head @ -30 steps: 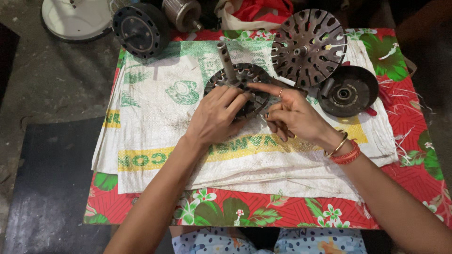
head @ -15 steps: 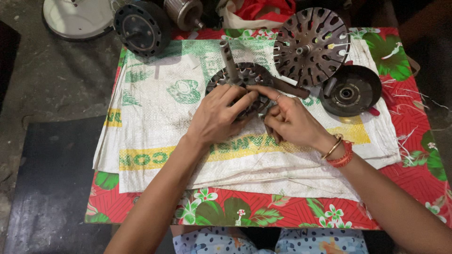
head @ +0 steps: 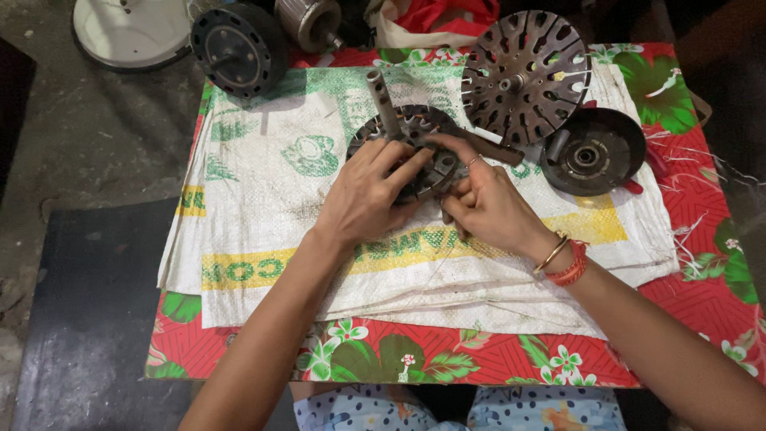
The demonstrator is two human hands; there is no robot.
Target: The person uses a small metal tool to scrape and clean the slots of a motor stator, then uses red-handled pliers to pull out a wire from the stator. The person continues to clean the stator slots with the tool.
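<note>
Stator [head: 415,140] | white woven sack [head: 263,183] | red floral tablecloth [head: 702,279] | grey concrete floor [head: 96,136]

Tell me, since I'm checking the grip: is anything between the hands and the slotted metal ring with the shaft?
Nothing visible. The left hand lies directly on the slotted ring, and the right hand touches its near edge. The round plate and dark cap sit apart, behind.

Both forearms are bare, with no sleeves. The right hand [head: 487,209] wears a thin ring [head: 472,162] on one finger; at its wrist sit a slim gold bangle [head: 552,253] and a red band [head: 570,269]. The left hand [head: 363,199] wears nothing. Pale blue patterned cloth [head: 511,409] covers the lap.
</note>
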